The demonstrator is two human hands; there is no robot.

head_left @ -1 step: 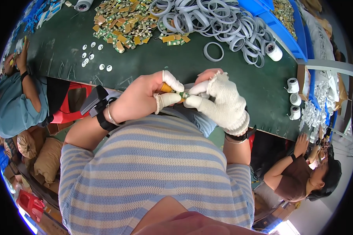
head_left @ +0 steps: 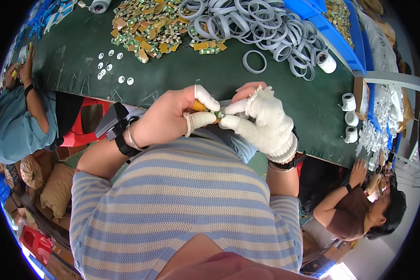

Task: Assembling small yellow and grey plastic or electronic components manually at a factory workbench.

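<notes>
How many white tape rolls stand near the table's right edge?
4: one white tape roll beside the grey rings, three stacked along the edge. More may be hidden.

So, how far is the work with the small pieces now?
Nothing clearly finished shows. In hand: the left hand and gloved right hand pinch one small orange-green piece between them. Left: a big heap of like pieces and grey loops on the green table.

On the green table (head_left: 172, 84) — grey rings (head_left: 254, 23), small circuit boards (head_left: 149, 28), white discs (head_left: 109, 67), tape rolls (head_left: 350, 116).
</notes>
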